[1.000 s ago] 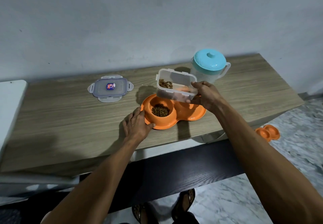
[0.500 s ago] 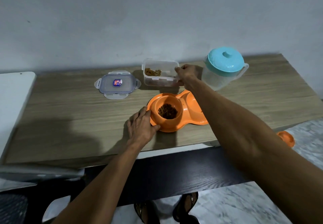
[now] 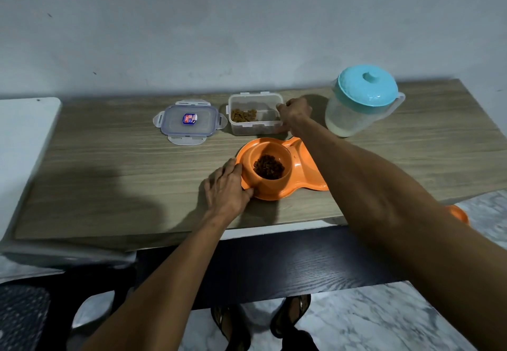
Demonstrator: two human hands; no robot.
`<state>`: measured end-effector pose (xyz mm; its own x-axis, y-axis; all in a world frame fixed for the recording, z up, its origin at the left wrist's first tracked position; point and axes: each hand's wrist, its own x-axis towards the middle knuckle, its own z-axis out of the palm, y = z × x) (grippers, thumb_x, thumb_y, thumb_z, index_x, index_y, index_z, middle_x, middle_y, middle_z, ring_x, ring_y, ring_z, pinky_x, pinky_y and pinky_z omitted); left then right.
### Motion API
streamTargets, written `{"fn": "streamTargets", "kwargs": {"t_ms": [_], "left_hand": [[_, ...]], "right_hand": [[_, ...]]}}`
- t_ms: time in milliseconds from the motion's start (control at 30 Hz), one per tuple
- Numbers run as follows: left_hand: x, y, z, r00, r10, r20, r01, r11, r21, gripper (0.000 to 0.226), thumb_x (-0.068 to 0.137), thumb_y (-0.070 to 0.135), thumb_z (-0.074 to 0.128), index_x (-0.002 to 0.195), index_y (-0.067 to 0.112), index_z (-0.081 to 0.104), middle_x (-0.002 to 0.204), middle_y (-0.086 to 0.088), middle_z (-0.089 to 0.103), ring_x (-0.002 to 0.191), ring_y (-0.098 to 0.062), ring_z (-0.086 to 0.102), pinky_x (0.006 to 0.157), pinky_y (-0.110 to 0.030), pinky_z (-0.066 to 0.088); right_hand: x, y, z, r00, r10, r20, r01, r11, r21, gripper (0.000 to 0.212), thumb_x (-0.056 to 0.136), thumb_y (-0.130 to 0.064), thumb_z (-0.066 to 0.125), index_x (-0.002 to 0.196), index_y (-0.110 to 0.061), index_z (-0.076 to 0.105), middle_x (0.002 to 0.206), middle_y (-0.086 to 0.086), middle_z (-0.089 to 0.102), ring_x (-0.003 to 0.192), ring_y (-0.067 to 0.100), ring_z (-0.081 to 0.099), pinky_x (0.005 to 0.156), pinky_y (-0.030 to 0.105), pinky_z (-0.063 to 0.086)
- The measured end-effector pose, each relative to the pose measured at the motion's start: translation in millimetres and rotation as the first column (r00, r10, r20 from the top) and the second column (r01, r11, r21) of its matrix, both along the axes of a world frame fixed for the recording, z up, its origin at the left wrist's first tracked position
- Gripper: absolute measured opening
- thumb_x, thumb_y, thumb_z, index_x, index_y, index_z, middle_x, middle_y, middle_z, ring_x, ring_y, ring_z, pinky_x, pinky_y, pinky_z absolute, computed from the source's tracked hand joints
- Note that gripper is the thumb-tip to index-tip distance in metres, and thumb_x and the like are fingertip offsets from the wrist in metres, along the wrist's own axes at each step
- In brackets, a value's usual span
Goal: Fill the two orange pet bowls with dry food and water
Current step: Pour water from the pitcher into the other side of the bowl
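Food container (image 3: 255, 114) now down, right hand (image 3: 294, 110) alongside.

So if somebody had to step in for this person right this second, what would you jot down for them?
Left hand rests flat against the rim of the orange double bowl, steadying it.
Right hand holds the side of the open food container, which stands on the table with some kibble left.
Done: the left bowl holds dry food.
Left: water from the blue-lidded jug into the other bowl, mostly hidden by the right arm.
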<state>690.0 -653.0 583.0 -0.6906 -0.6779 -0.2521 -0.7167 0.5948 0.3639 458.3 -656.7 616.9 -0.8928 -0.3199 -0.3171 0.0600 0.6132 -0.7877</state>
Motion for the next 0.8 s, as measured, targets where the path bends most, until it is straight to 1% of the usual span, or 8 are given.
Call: {"fn": "streamTargets", "kwargs": {"t_ms": [167, 300, 333, 400, 500, 567, 667, 800], "left_hand": [[2, 4, 0, 1.000, -0.004, -0.011, 0.004, 1.000, 0.009, 0.078, 0.087, 0.040, 0.064, 0.153, 0.027, 0.023, 0.163, 0.002, 0.016, 0.148, -0.025, 0.019, 0.115, -0.054, 0.020], [6, 8, 8, 0.999, -0.018, -0.041, 0.020, 0.999, 0.036, 0.081, 0.088, 0.034, 0.063, 0.154, 0.024, 0.018, 0.163, -0.001, 0.015, 0.149, -0.024, 0.018, 0.117, -0.053, 0.018], [7, 9, 11, 0.998, -0.024, -0.055, 0.026, 0.999, 0.040, 0.083, 0.087, 0.034, 0.062, 0.154, 0.024, 0.016, 0.163, -0.001, 0.015, 0.149, -0.024, 0.017, 0.118, -0.053, 0.018], [8, 11, 20, 0.997, -0.028, -0.078, 0.030, 0.999, 0.033, 0.088, 0.084, 0.037, 0.062, 0.155, 0.022, 0.012, 0.164, -0.003, 0.012, 0.151, -0.025, 0.013, 0.120, -0.053, 0.015], [-2, 18, 36, 0.993, -0.045, -0.105, 0.039, 0.998, -0.057, 0.089, 0.083, 0.039, 0.061, 0.155, 0.019, 0.013, 0.163, -0.006, 0.012, 0.151, -0.026, 0.012, 0.120, -0.052, 0.014], [-19, 27, 44, 0.987, -0.091, -0.132, 0.071, 0.987, -0.146, 0.086, 0.081, 0.041, 0.060, 0.153, 0.018, 0.019, 0.162, -0.006, 0.017, 0.150, -0.026, 0.016, 0.119, -0.051, 0.018], [-46, 40, 49, 0.983, -0.165, -0.084, 0.144, 0.966, -0.215, 0.083, 0.081, 0.049, 0.058, 0.150, 0.018, 0.026, 0.160, -0.004, 0.022, 0.147, -0.024, 0.022, 0.116, -0.049, 0.021], [-74, 57, 43, 0.979, -0.203, 0.032, 0.205, 0.952, -0.228, 0.085, 0.082, 0.059, 0.056, 0.151, 0.017, 0.027, 0.161, -0.004, 0.022, 0.150, -0.024, 0.015, 0.117, -0.051, 0.016]], "right_hand": [[6, 9, 16, 1.000, 0.006, -0.010, -0.006, 0.999, 0.054, 0.026, 0.090, -0.019, 0.067, 0.102, 0.004, 0.069, 0.104, 0.013, 0.070, 0.085, 0.032, 0.072, 0.074, 0.037, 0.062], [3, 20, 48, 0.991, 0.058, -0.116, -0.047, 0.994, 0.098, 0.020, 0.093, -0.022, 0.060, 0.090, -0.001, 0.061, 0.095, 0.016, 0.068, 0.078, 0.029, 0.070, 0.048, 0.028, 0.051], [2, 24, 57, 0.987, 0.066, -0.144, -0.053, 0.995, 0.088, 0.023, 0.093, -0.024, 0.059, 0.092, -0.001, 0.061, 0.091, 0.014, 0.066, 0.076, 0.027, 0.067, 0.047, 0.025, 0.047], [-3, 31, 77, 0.972, 0.074, -0.221, -0.057, 0.995, 0.081, 0.029, 0.091, -0.027, 0.056, 0.098, 0.001, 0.064, 0.088, 0.010, 0.060, 0.077, 0.025, 0.059, 0.057, 0.025, 0.041], [-11, 41, 106, 0.941, 0.071, -0.332, -0.061, 0.997, 0.039, 0.031, 0.087, -0.024, 0.053, 0.089, 0.003, 0.067, 0.082, 0.016, 0.064, 0.079, 0.031, 0.059, 0.065, 0.029, 0.041], [-24, 52, 121, 0.918, 0.045, -0.394, -0.050, 0.999, -0.001, 0.031, 0.086, -0.022, 0.050, 0.081, 0.005, 0.066, 0.075, 0.017, 0.062, 0.081, 0.034, 0.058, 0.065, 0.032, 0.040], [-46, 75, 136, 0.883, 0.012, -0.470, -0.022, 1.000, -0.017, 0.026, 0.088, -0.020, 0.048, 0.071, -0.003, 0.057, 0.071, 0.014, 0.054, 0.077, 0.032, 0.045, 0.065, 0.030, 0.030], [-85, 111, 134, 0.855, -0.060, -0.516, 0.044, 0.998, -0.043, 0.029, 0.086, -0.022, 0.047, 0.077, 0.001, 0.061, 0.071, 0.014, 0.058, 0.071, 0.033, 0.051, 0.062, 0.029, 0.036]]}}
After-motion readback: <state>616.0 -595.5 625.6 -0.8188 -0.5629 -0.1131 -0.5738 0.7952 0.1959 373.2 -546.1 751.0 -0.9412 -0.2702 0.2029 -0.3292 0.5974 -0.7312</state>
